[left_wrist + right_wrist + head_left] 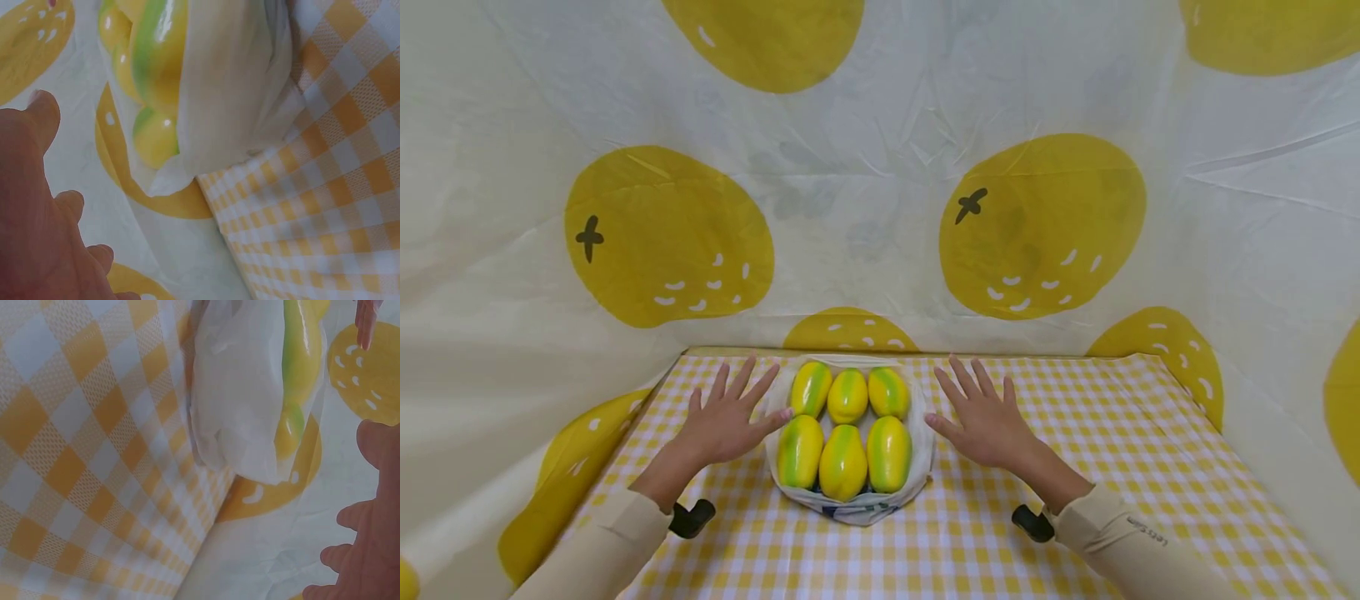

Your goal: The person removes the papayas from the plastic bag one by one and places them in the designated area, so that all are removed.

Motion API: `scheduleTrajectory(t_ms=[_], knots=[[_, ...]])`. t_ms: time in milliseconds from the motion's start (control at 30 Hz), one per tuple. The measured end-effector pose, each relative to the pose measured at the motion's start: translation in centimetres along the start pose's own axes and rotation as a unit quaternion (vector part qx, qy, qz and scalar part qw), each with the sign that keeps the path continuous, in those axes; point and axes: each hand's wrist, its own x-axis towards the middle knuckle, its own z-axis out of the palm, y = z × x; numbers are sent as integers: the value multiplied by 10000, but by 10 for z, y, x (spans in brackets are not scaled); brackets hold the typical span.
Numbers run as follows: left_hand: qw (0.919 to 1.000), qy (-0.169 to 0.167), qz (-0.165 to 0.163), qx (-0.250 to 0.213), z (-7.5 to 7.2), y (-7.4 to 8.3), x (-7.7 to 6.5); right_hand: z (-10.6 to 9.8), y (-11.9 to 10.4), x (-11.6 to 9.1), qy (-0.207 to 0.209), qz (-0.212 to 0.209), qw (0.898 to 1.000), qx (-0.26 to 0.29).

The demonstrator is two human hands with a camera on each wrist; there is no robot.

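Several glossy yellow-green mangoes (842,463) sit in two rows inside a white bag (922,467) with its mouth spread wide. My left hand (724,425) hovers at the bag's left side, fingers spread, its thumb tip right at the rim in the head view. On the other side my right hand (988,425) is also spread, palm down, its thumb pointing at the bag. Both hands hold nothing. In the left wrist view the bag's pale side (234,87) stands up around the mangoes (159,62); the right wrist view shows the opposite side (240,394).
A yellow-and-white checked cloth (1075,417) covers the table. Behind it and at both sides hangs a white curtain (865,208) printed with large yellow fruit. Dark wrist devices (692,518) show below both hands.
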Motion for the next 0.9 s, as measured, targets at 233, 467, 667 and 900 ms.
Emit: scheduleTrajectory(t_ms=[233,467,667,900], knots=[[10000,-16,-23,32,11,-3,-3,6,-2,-3,-28,9,10000,91],[10000,-20,-44,-37,16,-3,-3,10,-2,-4,7,-23,9999,165],[9999,-94,-89,-91,23,-8,-3,17,-1,-5,-65,-13,9998,188],[10000,12,-63,-8,30,-13,-3,21,0,-7,-138,3,9997,186]])
